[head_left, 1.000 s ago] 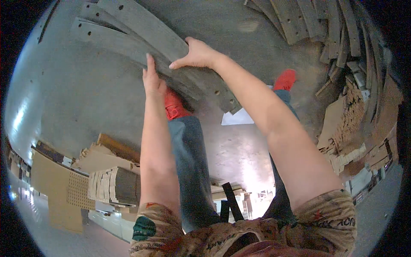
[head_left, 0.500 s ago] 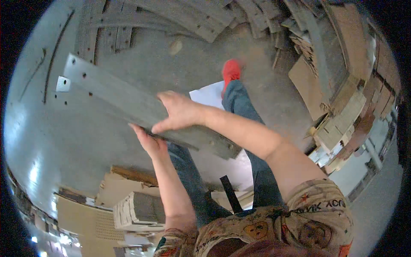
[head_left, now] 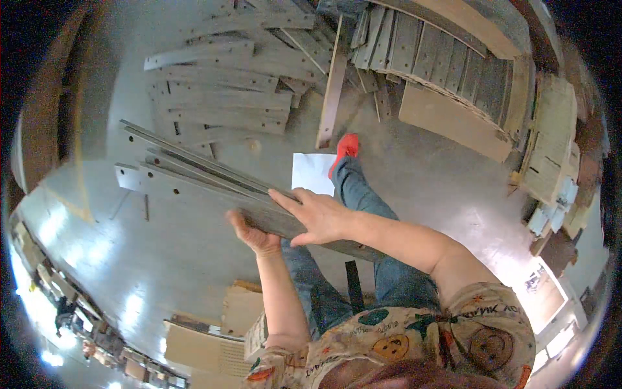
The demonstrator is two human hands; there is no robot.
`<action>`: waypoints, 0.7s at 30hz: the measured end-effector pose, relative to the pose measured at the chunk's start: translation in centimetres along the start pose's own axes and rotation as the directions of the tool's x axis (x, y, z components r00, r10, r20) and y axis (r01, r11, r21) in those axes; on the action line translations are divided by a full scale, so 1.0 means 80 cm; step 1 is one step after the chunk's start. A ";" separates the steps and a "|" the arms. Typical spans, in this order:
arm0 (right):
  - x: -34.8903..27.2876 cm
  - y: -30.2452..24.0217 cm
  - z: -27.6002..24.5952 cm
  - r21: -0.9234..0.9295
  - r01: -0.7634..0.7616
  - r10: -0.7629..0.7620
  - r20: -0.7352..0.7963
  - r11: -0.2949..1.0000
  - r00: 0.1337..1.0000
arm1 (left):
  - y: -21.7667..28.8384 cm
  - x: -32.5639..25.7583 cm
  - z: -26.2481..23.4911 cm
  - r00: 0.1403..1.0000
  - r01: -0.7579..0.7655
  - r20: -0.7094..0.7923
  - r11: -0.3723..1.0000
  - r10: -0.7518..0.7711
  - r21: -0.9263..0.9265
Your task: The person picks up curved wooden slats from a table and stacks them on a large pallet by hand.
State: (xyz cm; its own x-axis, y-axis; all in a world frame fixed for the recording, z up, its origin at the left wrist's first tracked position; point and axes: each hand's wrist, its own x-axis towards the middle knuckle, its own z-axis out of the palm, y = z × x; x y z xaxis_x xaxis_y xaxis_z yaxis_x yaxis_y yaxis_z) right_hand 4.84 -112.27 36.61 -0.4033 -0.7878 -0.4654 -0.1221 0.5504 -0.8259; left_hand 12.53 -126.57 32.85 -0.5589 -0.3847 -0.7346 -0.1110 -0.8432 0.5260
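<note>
Sharing, presumably, the weight of the grey slats mostly left of the white sheet, the right hand clasped across them while the left hand, closure unclear, braced their side.

You have two grips, the left grip and the right grip, on at least three held boards. Before you, count one red shoe, one white sheet, one black strap and, far right, one brown cardboard panel. The loose boards at the far left number more than ten; overlap hides their exact count from you.
</note>
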 end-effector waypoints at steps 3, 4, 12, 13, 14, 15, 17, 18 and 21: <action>-0.041 0.009 -0.038 0.028 -0.027 0.029 -0.053 0.999 0.998 | -0.008 -0.007 0.056 0.998 0.060 -0.004 0.996 -0.060 0.067; -0.053 0.011 -0.045 0.037 -0.027 0.032 -0.118 0.999 0.993 | -0.013 -0.011 0.067 0.993 0.110 0.041 0.992 -0.113 0.066; -0.140 0.049 -0.138 0.527 0.064 0.041 -0.186 0.848 0.982 | -0.035 -0.049 0.171 0.934 0.248 0.215 0.952 -0.284 0.180; -0.143 0.089 -0.140 0.463 0.224 -0.027 -0.395 0.857 0.918 | -0.040 -0.053 0.195 0.916 0.285 0.219 0.930 -0.336 0.234; -0.155 0.118 -0.159 0.622 0.066 0.183 -0.328 0.780 0.927 | -0.046 -0.050 0.207 0.914 0.280 0.225 0.927 -0.337 0.249; -0.164 0.125 -0.194 0.740 -0.115 0.431 -0.251 0.663 0.867 | -0.050 -0.046 0.213 0.904 0.309 0.196 0.898 -0.380 0.313; -0.193 0.219 -0.228 0.222 -0.358 0.417 -0.592 0.907 0.689 | -0.071 -0.041 0.238 0.877 0.368 0.147 0.836 -0.458 0.408; -0.202 0.243 -0.257 0.258 -0.434 0.499 -0.562 0.863 0.660 | -0.074 -0.039 0.238 0.875 0.364 0.149 0.829 -0.460 0.425; -0.238 0.336 -0.336 -0.016 -0.690 0.509 -0.662 0.724 0.550 | -0.108 -0.042 0.250 0.872 0.383 0.176 0.861 -0.457 0.335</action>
State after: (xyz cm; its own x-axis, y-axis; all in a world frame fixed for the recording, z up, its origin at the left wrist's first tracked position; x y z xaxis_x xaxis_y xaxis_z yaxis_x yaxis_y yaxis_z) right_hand -15.11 -75.09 31.82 -0.8842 0.0297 -0.4661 0.1750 0.9463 -0.2717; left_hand -1.08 -110.45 39.36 -0.5815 0.1159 -0.8052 -0.5852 -0.7472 0.3151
